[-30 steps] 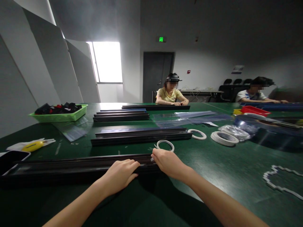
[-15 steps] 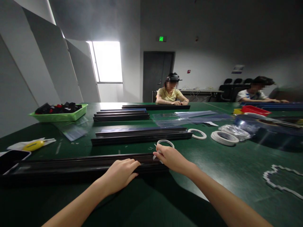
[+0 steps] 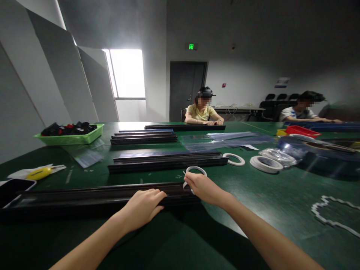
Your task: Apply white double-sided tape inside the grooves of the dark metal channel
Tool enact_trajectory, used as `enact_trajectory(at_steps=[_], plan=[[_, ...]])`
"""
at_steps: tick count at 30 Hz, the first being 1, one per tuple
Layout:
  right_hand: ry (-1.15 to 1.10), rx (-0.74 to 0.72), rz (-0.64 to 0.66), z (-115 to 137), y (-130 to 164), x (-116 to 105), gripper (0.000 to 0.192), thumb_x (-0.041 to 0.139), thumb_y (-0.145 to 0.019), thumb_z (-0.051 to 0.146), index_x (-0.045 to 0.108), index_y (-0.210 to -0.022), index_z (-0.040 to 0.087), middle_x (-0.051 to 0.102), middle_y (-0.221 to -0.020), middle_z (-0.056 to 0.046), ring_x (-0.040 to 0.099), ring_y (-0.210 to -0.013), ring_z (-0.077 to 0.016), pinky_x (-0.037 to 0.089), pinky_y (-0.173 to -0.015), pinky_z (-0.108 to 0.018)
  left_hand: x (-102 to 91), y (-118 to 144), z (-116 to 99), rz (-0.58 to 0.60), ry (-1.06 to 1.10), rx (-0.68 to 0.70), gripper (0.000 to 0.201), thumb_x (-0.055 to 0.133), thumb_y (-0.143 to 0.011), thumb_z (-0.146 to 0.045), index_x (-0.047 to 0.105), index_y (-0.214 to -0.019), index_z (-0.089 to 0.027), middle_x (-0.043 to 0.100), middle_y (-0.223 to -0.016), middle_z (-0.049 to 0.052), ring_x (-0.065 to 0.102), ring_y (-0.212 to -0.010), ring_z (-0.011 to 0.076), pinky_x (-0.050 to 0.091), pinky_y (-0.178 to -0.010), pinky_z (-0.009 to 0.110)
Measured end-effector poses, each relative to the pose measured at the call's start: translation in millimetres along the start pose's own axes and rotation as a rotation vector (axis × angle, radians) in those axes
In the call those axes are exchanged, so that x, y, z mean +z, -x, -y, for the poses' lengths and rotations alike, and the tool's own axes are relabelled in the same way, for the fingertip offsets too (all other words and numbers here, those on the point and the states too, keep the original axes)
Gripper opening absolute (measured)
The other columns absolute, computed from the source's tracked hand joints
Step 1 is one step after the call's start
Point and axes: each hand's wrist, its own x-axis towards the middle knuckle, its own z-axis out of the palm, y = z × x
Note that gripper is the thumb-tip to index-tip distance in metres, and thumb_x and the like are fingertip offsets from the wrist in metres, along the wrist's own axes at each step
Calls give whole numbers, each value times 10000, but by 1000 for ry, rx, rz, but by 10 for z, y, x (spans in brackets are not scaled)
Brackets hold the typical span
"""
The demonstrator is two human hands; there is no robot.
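"What is held?"
"One thin white strip (image 3: 185, 185) is pinched by the right hand (image 3: 201, 185); one long, glossy black channel (image 3: 84, 196), on the green table (image 3: 258, 202), is clasped by the left hand (image 3: 144, 207)."
"And beyond?"
"One smooth white ring (image 3: 197, 168) is partly hidden."

I count two bare hands of the wearer: left hand (image 3: 144, 208), right hand (image 3: 204, 188). Long black profiles (image 3: 84, 195): four groups; pieces per group I cannot resolve. White tape rolls (image 3: 236, 164): I log three spots, one possibly a stack. Singles: green basket (image 3: 70, 140), red tray (image 3: 304, 131), yellow-bodied tool (image 3: 39, 173), zigzag white strip (image 3: 332, 223), door (image 3: 182, 90), window (image 3: 128, 73). Seated co-workers (image 3: 197, 112): two.
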Motion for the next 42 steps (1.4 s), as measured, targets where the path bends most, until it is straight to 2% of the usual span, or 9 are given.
enact_trajectory(at_steps=[15, 24, 34, 42], plan=[[-62, -32, -27, -98, -29, 64, 226, 342, -931, 244, 474, -758, 181, 557, -680, -14, 490, -616, -108, 323, -591, -226, 6, 0, 0, 3, 2, -4, 265, 426, -898, -332, 500, -1137, -241, 638, -1058, 53, 601, -968, 214, 473, -798, 326], [-96, -40, -8, -67, -20, 32, 210, 317, -948, 277, 450, -812, 188, 580, -731, -25, 537, -683, -128, 352, -647, -243, 6, 1, 6, -6, 11, 3, 265, 425, -901, -335, 499, -1138, -242, 634, -1051, 60, 599, -975, 215, 469, -801, 320], [-165, -40, 10, -58, -22, 0, 214, 329, -943, 331, 439, -819, 195, 555, -720, -5, 507, -657, -124, 343, -619, -242, 6, -4, -1, -6, 2, 3, 254, 420, -902, -326, 501, -1127, -240, 637, -1045, 55, 601, -967, 212, 470, -794, 319], [-178, -17, 3, -74, -23, -1, 180, 448, -887, 359, 475, -852, 184, 562, -730, -4, 499, -659, -129, 333, -595, -244, 18, -6, 8, -4, 4, 2, 256, 431, -896, -330, 510, -1123, -239, 637, -1049, 57, 600, -968, 211, 467, -799, 311]])
